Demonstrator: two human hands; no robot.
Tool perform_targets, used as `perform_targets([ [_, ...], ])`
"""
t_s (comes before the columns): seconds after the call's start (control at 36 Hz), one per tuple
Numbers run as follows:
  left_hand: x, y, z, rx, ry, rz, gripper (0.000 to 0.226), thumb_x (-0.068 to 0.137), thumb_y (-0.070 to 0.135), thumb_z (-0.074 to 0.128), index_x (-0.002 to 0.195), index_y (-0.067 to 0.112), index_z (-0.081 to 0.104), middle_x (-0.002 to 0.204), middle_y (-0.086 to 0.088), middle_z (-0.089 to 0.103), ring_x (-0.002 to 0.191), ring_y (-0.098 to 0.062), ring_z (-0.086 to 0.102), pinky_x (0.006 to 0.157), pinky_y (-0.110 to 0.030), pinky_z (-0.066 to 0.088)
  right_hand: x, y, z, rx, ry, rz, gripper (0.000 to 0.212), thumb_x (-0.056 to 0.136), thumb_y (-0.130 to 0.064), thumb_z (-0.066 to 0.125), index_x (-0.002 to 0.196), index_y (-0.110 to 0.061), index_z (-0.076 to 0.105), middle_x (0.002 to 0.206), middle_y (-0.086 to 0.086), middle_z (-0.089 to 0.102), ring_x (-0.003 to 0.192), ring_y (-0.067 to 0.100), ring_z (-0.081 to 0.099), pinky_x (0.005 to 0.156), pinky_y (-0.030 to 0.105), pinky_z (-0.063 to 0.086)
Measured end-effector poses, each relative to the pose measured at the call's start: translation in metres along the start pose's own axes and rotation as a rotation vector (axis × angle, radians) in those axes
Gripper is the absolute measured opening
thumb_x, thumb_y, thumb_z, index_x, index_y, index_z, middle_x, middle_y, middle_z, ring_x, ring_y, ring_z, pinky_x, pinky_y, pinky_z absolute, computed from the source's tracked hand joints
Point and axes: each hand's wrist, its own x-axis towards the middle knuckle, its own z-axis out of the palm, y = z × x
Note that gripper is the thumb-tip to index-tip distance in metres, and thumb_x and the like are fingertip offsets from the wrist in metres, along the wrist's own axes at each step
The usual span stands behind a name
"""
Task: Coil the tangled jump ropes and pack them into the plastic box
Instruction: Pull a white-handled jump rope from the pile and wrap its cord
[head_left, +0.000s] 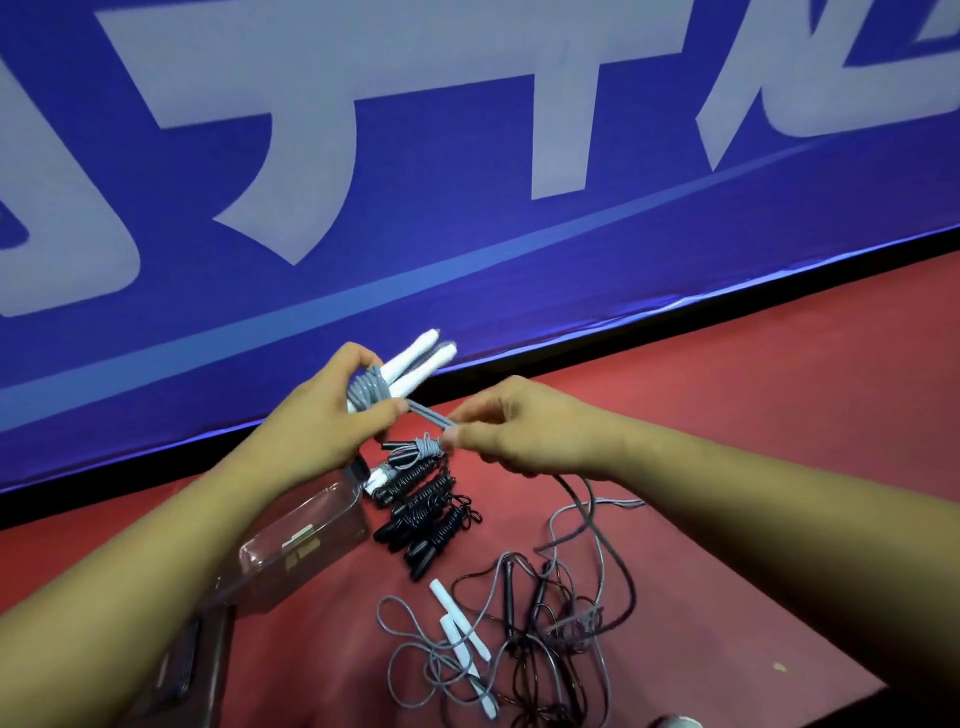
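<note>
My left hand (322, 415) grips a jump rope with two white handles (415, 361), its grey cord (366, 389) wound around them. A short end of that grey cord (431, 415) is pinched between the fingertips of my right hand (511, 426). Below my hands, on the red floor, several coiled ropes (421, 514) with black handles lie in a row. Beside them on the left lies a clear plastic box (301, 540), partly hidden by my left forearm. Nearer to me spreads a tangle of grey and black ropes (524, 639) with loose white handles (460, 629).
A blue banner with large white characters (415, 156) stands along the far side of the red floor (753, 415). A dark phone-like object (179, 670) lies at the lower left under my left forearm.
</note>
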Motion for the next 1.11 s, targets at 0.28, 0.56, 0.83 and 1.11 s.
perform_targets([
  [0.28, -0.009, 0.013, 0.02, 0.556, -0.341, 0.207, 0.044, 0.079, 0.037, 0.068, 0.114, 0.036, 0.042, 0.071, 0.009, 0.055, 0.065, -0.008, 0.053, 0.063, -0.032, 0.048, 0.007, -0.016, 0.003, -0.53, 0.129, -0.226, 0.014, 0.089, -0.021, 0.064, 0.083, -0.014, 0.074, 0.072, 0.004, 0.068, 0.065, 0.018, 0.058, 0.061, 0.032, 0.047],
  [0.56, -0.016, 0.021, 0.026, 0.242, -0.339, 0.337, 0.045, 0.079, 0.063, 0.068, 0.096, 0.022, 0.059, 0.062, 0.002, 0.055, 0.054, -0.01, 0.049, 0.051, -0.022, 0.034, 0.003, -0.005, -0.027, -0.092, 0.156, -0.075, 0.017, 0.075, -0.016, 0.084, 0.076, -0.004, 0.073, 0.049, -0.011, 0.056, 0.043, 0.0, 0.043, 0.047, 0.012, 0.034],
  [0.83, -0.026, 0.04, 0.016, -0.339, -0.201, 0.248, 0.051, 0.079, 0.038, 0.08, 0.121, 0.044, 0.053, 0.07, 0.004, 0.061, 0.053, -0.009, 0.047, 0.052, -0.018, 0.042, 0.006, 0.019, -0.026, 0.402, 0.056, 0.009, 0.018, 0.088, 0.007, 0.052, 0.084, -0.001, 0.067, 0.061, 0.006, 0.056, 0.05, 0.016, 0.046, 0.053, 0.027, 0.038],
  [1.11, -0.005, 0.02, 0.001, -0.497, 0.115, 0.006, 0.022, 0.093, 0.025, 0.065, 0.114, 0.026, 0.058, 0.066, -0.015, 0.064, 0.038, -0.022, 0.043, 0.04, -0.02, 0.034, 0.005, 0.017, -0.001, 0.334, 0.0, 0.072, 0.024, 0.099, -0.013, 0.053, 0.104, 0.008, 0.064, 0.058, 0.003, 0.051, 0.043, 0.012, 0.039, 0.052, 0.028, 0.036],
])
